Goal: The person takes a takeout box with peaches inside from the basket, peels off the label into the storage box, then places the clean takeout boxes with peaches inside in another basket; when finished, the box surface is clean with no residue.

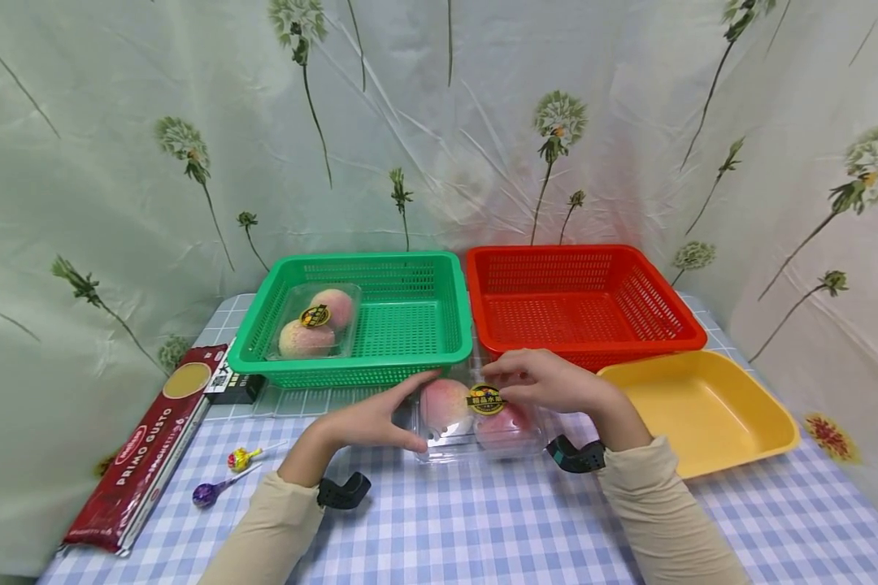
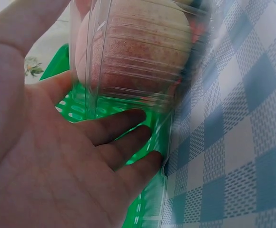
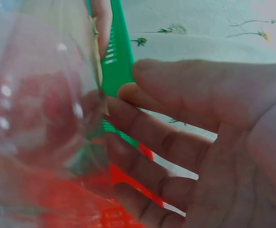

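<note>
A clear plastic box of peaches [image 1: 446, 406] with a black-and-gold sticker [image 1: 487, 399] lies on the tablecloth in front of the baskets. My left hand [image 1: 369, 418] is spread at its left end, thumb by the front corner and index finger toward the back. The left wrist view shows the other fingers [image 2: 128, 142] loosely straight beside the clear wall. Over the box's right back part is my right hand [image 1: 549, 382]. Its slightly bent fingers [image 3: 147, 128] reach the box's edge in the right wrist view, the thumb standing apart from the plastic.
Behind stand a green basket [image 1: 373, 371] holding another peach box [image 1: 313, 321] and a red basket [image 1: 549, 302]. A yellow tray [image 1: 702, 406] is at the right. On the left lie a red spaghetti packet [image 1: 146, 447], a dark box [image 1: 236, 388] and two lollipops [image 1: 206, 495].
</note>
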`<action>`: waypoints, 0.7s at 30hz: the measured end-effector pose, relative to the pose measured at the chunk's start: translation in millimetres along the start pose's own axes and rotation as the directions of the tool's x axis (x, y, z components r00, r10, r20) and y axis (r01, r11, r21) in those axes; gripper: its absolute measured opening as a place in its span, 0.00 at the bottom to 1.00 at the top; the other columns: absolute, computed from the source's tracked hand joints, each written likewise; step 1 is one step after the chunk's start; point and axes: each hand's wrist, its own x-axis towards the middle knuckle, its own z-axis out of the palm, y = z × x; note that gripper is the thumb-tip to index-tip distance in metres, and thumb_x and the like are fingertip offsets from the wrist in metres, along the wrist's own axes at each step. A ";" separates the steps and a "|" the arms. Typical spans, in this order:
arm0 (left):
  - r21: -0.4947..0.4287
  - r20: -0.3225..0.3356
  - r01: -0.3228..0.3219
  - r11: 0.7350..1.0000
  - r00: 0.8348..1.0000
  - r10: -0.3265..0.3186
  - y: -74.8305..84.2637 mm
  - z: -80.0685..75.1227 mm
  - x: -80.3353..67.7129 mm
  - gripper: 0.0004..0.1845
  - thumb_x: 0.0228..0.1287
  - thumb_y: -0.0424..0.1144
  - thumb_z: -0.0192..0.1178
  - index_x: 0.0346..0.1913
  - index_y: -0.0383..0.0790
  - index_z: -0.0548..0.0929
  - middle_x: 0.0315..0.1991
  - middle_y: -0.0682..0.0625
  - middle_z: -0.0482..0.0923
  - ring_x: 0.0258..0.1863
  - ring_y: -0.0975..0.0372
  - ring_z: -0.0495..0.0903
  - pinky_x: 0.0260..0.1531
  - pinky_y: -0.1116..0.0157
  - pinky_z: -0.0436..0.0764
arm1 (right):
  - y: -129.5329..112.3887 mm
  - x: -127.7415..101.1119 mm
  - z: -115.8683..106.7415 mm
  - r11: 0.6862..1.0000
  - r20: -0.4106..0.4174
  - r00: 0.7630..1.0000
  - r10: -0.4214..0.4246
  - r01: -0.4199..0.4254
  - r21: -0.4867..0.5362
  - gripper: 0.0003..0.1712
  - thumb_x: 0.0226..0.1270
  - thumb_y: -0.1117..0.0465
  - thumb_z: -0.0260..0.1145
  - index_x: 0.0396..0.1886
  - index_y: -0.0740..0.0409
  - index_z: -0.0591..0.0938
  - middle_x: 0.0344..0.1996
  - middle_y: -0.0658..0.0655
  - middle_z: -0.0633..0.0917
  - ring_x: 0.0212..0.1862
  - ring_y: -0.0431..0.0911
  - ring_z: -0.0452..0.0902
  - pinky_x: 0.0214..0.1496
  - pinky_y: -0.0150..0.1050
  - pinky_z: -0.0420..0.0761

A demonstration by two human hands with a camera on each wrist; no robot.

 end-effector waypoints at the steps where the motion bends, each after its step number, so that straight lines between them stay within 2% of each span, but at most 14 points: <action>1: -0.001 0.001 0.001 1.000 1.000 -0.001 -0.1 0.0 -0.1 0.55 0.57 0.45 0.74 0.81 0.55 0.48 0.81 0.50 0.47 0.80 0.52 0.48 0.76 0.43 0.53 | -0.6 0.9 1.0 1.000 -0.004 1.000 0.004 -0.004 0.001 0.21 0.70 0.64 0.65 0.61 0.61 0.82 0.50 0.56 0.86 0.52 0.48 0.81 0.54 0.36 0.83; 6: 0.006 0.009 0.008 1.000 1.000 -0.008 0.2 -0.1 -0.7 0.55 0.58 0.44 0.73 0.81 0.56 0.48 0.81 0.51 0.47 0.80 0.52 0.48 0.76 0.43 0.54 | -0.7 5.0 5.2 0.999 -0.017 1.000 -0.010 0.011 0.031 0.19 0.70 0.64 0.65 0.59 0.62 0.83 0.47 0.56 0.85 0.46 0.45 0.77 0.47 0.32 0.81; 10: 0.014 0.014 0.006 1.000 1.000 -0.006 0.6 0.1 -0.6 0.54 0.58 0.45 0.73 0.81 0.56 0.48 0.81 0.51 0.47 0.80 0.52 0.49 0.76 0.43 0.54 | -0.9 9.5 9.9 0.999 -0.033 0.999 -0.010 0.011 0.030 0.15 0.69 0.64 0.66 0.54 0.57 0.86 0.42 0.53 0.83 0.42 0.43 0.74 0.43 0.32 0.80; 16: 0.023 0.015 -0.008 1.000 1.000 0.007 -0.8 -0.6 -0.1 0.54 0.58 0.45 0.73 0.81 0.55 0.48 0.81 0.51 0.47 0.80 0.51 0.48 0.75 0.42 0.54 | -3.7 13.5 14.5 1.000 -0.095 0.995 0.024 -0.024 0.001 0.08 0.66 0.65 0.68 0.41 0.50 0.89 0.36 0.48 0.82 0.40 0.43 0.74 0.42 0.32 0.79; 21: 0.025 0.013 -0.005 1.000 1.000 0.005 -1.8 -0.6 -0.4 0.54 0.59 0.45 0.72 0.81 0.56 0.48 0.82 0.52 0.46 0.80 0.53 0.47 0.76 0.43 0.53 | -3.6 13.3 14.0 0.999 -0.119 0.993 0.028 -0.026 0.021 0.09 0.65 0.66 0.68 0.33 0.47 0.88 0.34 0.47 0.80 0.41 0.43 0.74 0.44 0.33 0.79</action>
